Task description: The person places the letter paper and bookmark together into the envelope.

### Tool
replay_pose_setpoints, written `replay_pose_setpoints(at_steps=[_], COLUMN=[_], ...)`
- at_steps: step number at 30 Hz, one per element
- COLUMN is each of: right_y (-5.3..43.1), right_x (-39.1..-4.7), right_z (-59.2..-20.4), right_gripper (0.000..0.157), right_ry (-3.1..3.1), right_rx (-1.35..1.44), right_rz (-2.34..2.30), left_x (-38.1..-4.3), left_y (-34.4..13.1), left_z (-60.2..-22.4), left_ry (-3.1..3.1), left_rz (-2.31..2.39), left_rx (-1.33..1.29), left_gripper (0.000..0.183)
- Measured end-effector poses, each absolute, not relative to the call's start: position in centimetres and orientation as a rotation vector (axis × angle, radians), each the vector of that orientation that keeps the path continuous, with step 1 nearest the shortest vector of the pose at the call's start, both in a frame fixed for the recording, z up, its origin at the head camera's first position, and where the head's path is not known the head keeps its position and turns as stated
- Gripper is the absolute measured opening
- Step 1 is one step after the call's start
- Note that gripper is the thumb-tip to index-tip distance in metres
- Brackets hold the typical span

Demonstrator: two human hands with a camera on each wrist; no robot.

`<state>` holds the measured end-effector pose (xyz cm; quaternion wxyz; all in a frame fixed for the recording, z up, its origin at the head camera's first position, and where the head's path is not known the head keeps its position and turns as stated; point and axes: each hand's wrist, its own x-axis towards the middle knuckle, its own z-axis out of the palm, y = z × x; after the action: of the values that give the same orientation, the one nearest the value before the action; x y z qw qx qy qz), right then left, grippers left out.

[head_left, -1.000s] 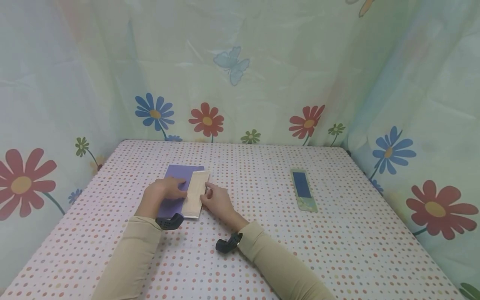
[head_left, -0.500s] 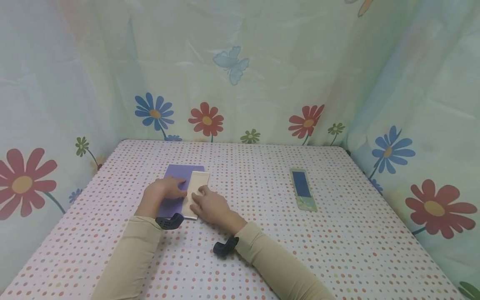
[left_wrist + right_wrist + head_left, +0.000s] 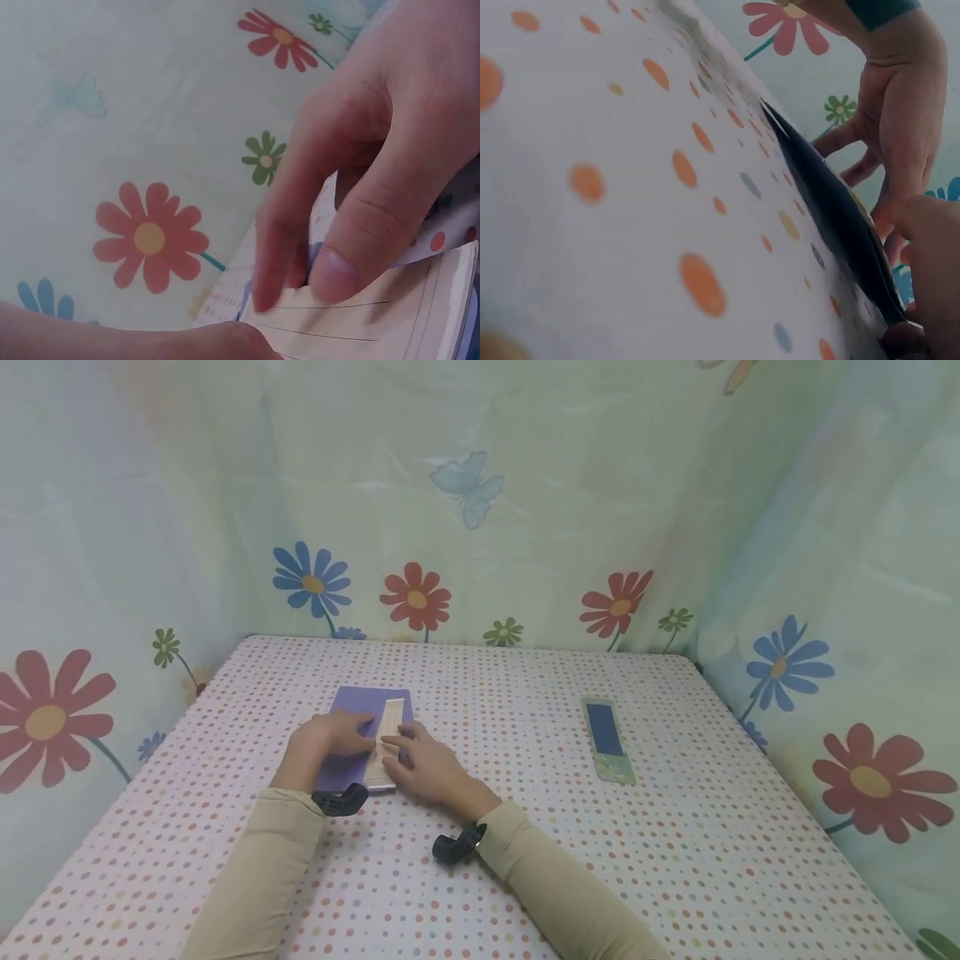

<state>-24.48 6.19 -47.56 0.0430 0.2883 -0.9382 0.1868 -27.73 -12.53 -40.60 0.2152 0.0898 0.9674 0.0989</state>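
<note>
A notebook [image 3: 367,693] with a purple cover lies at the left of the table. A narrow cream part with ruled lines, which looks like its pages [image 3: 337,322], shows along its right side. My left hand [image 3: 330,739] rests across the purple part, its thumb and a finger touching the edge of the cream pages. From the right, my right hand [image 3: 429,764] reaches over the pages with bent fingers. Its thumb [image 3: 905,341] is close to the dark lower edge of the notebook in the right wrist view. Whether it pinches the pages is hidden.
A green card-like item [image 3: 615,768] with a dark blue panel lies apart on the right half of the table. Polka-dot cloth covers the table [image 3: 510,718]. A flower-patterned curtain [image 3: 525,527] stands behind and at both sides.
My right hand has moved from the right edge of the cream pages onto them. The cream part looks narrower, and purple now shows to its right. The left hand has stayed in place.
</note>
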Motion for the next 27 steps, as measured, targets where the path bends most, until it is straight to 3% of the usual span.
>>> replay_pose_setpoints(at_steps=[12, 20, 27], right_y=[5.8, 5.4, 4.9], right_x=[-23.9, -23.0, -22.8], right_z=[-46.1, -43.9, -45.1], right_gripper=[0.052, 0.060, 0.060], right_ry=[-2.937, -3.104, -3.000], right_rx=[0.847, 0.521, 0.390], right_rz=[0.874, 1.323, 1.743], left_x=[-28.0, -28.1, -27.8], left_y=[-13.0, -12.8, -12.7], left_z=[-40.5, -40.6, -40.4], left_ry=[2.681, 2.695, 2.676], left_rz=[0.296, 0.296, 0.317], left_rx=[0.317, 0.319, 0.255], left_gripper=[0.065, 0.065, 0.065])
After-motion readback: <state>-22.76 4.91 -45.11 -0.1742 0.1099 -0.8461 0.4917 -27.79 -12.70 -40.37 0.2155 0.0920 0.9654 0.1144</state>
